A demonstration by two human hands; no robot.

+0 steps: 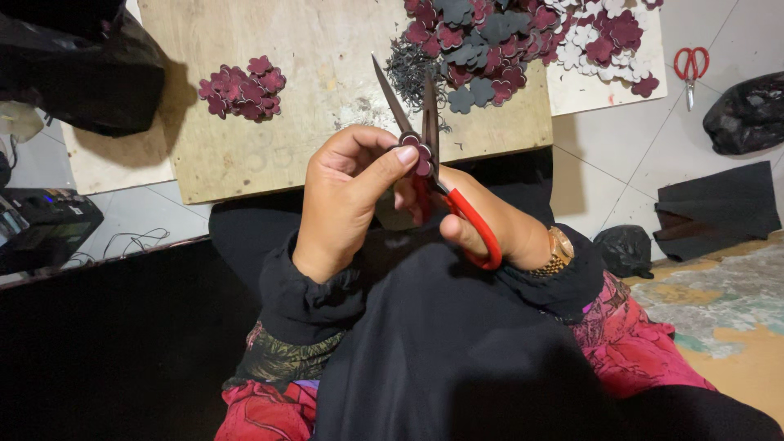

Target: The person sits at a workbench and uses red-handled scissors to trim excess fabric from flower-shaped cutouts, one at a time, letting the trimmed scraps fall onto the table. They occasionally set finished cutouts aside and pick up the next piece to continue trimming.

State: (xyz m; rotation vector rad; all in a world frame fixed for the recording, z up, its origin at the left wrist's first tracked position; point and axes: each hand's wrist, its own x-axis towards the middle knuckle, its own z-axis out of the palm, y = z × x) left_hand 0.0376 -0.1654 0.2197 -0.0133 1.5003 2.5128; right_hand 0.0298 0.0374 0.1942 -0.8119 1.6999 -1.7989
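Carefully trimming a small maroon flower cutout with red-handled scissors

Clearly the left hand (347, 200) pinches the flower cutout (414, 147) between thumb and fingers, above the lap and just off the wooden board's (286, 98) near edge; the right hand (490, 229) has a closed grip on the scissors (433, 175), blades spread wide. The thumb sits close to the blades, so a hasty snip could nick it, or slice a petal if the piece twists.
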